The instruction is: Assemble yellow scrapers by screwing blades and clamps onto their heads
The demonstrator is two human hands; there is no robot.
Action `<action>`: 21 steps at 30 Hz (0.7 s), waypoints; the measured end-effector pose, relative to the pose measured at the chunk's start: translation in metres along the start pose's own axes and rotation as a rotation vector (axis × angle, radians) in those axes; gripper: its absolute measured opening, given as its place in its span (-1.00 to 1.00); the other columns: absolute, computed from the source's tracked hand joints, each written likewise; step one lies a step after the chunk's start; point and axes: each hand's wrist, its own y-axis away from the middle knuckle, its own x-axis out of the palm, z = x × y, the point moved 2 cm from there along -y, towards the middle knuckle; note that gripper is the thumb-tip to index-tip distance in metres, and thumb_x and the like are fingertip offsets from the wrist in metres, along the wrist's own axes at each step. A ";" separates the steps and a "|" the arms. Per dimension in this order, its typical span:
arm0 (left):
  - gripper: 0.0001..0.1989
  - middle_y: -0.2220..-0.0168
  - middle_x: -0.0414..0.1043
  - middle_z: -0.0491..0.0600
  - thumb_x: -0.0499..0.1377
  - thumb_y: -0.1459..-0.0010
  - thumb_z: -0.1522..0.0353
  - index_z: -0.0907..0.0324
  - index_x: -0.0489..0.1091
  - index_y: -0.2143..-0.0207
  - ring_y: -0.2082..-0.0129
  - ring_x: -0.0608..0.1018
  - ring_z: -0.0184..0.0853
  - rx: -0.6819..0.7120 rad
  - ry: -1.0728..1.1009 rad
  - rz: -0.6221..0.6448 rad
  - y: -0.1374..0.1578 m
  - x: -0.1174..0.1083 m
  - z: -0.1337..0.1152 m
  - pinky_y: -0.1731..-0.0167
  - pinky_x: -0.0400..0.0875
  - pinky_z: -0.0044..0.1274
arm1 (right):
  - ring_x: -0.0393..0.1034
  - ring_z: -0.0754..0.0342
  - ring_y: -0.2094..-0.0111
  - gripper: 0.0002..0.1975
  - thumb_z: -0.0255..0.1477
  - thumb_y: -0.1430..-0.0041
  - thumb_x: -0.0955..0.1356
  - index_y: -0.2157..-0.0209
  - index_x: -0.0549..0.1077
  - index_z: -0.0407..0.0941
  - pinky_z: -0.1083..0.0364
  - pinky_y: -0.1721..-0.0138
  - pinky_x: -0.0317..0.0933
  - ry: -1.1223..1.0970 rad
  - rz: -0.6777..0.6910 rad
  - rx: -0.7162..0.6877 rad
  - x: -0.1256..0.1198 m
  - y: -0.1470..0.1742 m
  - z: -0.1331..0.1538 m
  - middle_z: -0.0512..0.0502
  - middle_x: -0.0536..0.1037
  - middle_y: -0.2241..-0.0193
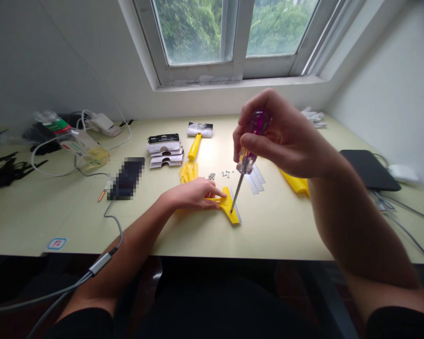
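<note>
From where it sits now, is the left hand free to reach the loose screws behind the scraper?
Probably yes. The left hand presses the yellow scraper, and bare table separates it from the screws just beyond. Only the screwdriver shaft stands near that path.

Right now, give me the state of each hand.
Left hand: flat, pressing down the yellow scraper.
Right hand: closed around the screwdriver, tip on the scraper.

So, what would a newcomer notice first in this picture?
First, the right hand raised at the centre, gripping a purple-handled screwdriver whose tip meets a yellow scraper. The left hand presses that scraper onto the table. Behind, more yellow scrapers lie beside small screws.
</note>
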 end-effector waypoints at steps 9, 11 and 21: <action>-0.64 0.34 0.43 -0.05 0.27 -0.16 0.27 0.05 0.51 -0.02 0.38 0.41 -0.38 -0.016 0.001 -0.015 0.001 0.000 -0.002 0.32 0.25 -0.55 | 0.41 0.12 0.44 -0.76 -0.24 -0.20 0.38 0.16 0.34 -0.02 0.10 0.44 0.32 0.424 -0.169 0.003 0.010 0.000 0.005 0.06 0.45 0.45; -0.65 0.34 0.42 -0.05 0.27 -0.15 0.27 0.05 0.52 -0.01 0.38 0.41 -0.38 -0.011 0.005 -0.017 0.001 0.000 -0.002 0.33 0.25 -0.55 | 0.40 0.13 0.45 -0.75 -0.22 -0.20 0.38 0.16 0.34 -0.02 0.11 0.44 0.31 0.500 -0.173 -0.004 0.012 0.000 0.008 0.06 0.45 0.43; -0.62 0.32 0.44 -0.03 0.28 -0.15 0.25 0.05 0.51 -0.04 0.37 0.42 -0.38 -0.015 0.016 -0.015 0.000 0.001 0.000 0.31 0.26 -0.54 | 0.39 0.10 0.44 -0.78 -0.29 -0.24 0.35 0.14 0.28 -0.02 0.06 0.40 0.32 0.495 -0.196 -0.005 0.002 0.002 0.005 0.03 0.43 0.44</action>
